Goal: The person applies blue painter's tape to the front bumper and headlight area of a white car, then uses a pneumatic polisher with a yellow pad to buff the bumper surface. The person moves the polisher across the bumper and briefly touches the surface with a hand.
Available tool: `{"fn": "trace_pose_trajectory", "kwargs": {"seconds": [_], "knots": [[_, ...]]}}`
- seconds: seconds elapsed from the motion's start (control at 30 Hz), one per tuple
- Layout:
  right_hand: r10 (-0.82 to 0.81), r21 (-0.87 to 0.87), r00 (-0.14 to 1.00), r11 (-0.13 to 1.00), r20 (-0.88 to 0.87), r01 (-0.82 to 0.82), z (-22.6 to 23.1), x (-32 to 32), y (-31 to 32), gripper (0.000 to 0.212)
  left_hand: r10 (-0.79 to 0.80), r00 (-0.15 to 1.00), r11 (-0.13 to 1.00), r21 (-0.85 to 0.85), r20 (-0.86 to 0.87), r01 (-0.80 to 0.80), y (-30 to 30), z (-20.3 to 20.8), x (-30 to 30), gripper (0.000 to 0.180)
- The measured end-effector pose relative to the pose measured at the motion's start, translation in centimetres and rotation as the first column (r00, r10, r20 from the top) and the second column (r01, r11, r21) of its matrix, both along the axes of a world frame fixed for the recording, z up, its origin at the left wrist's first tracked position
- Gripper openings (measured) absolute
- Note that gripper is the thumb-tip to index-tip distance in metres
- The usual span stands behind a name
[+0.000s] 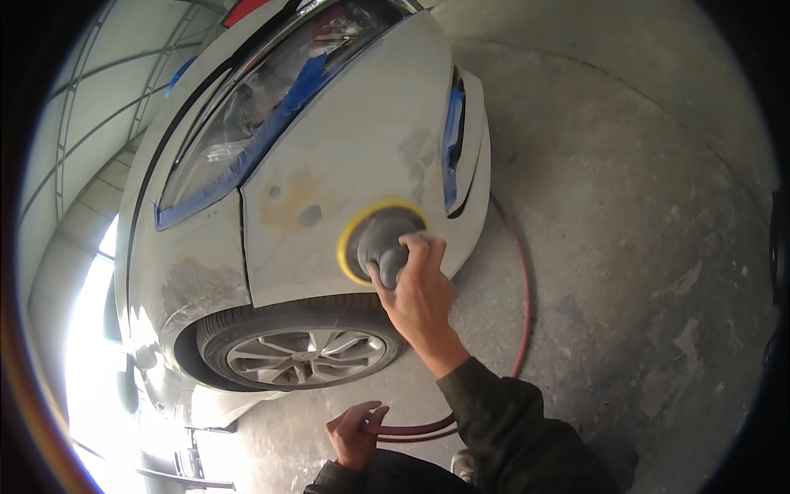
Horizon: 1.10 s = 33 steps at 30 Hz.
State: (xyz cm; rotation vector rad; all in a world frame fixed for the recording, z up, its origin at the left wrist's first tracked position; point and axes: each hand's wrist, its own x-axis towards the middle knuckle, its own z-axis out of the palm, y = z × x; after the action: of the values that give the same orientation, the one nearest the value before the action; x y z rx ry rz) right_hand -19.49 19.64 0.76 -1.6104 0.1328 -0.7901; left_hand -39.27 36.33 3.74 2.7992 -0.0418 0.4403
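My right hand (pixel 421 300) is wrapped round the grey body of a round sander (pixel 383 237) with a yellow-rimmed pad. The pad lies against the pale panel of a white car (pixel 329 140), above the wheel arch. Beside the sander the panel shows a yellowish patch (pixel 298 198) with grey spots. Low down, near my body, my left hand (pixel 354 434) is closed on a red hose (pixel 411 430). How the hose joins the sander is hidden behind my right arm.
The car's wheel (pixel 309 358) sits just under the panel. Blue masking tape (pixel 271 140) edges the window, and more covers the lamp (pixel 453 148) at right. The hose curves across the concrete floor (pixel 625 222). My shoe (pixel 463 465) shows at the bottom.
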Motion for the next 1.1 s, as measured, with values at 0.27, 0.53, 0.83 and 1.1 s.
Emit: {"fn": "trace_pose_trajectory", "kwargs": {"seconds": [0.27, 0.53, 0.83, 1.1], "knots": [[-0.078, 0.117, 0.994, 0.989, -0.076, 0.086, -3.7, 1.7, -1.8, 0.062, -0.074, 0.997, 0.996, 0.043, 0.027, 0.072, -0.2, 0.0, 0.5, 0.022], [0.094, -0.144, 0.985, 0.987, 0.148, -0.073, -1.1, -1.5, 4.4, 0.062, -0.001, 1.0, 1.0, 0.01, -0.029, 0.002, 0.3, -0.9, 0.8, 0.021], [0.08, -0.123, 0.992, 0.99, 0.1, -0.067, 1.2, -0.7, 1.9, 0.059, -0.034, 0.999, 0.999, 0.023, -0.036, 0.035, -0.3, -0.6, 0.5, 0.024], [0.088, -0.123, 0.992, 0.989, 0.089, -0.077, -0.9, -2.2, 3.4, 0.062, -0.058, 0.997, 0.998, 0.012, -0.049, 0.058, -0.9, -0.2, 0.3, 0.024]]}}
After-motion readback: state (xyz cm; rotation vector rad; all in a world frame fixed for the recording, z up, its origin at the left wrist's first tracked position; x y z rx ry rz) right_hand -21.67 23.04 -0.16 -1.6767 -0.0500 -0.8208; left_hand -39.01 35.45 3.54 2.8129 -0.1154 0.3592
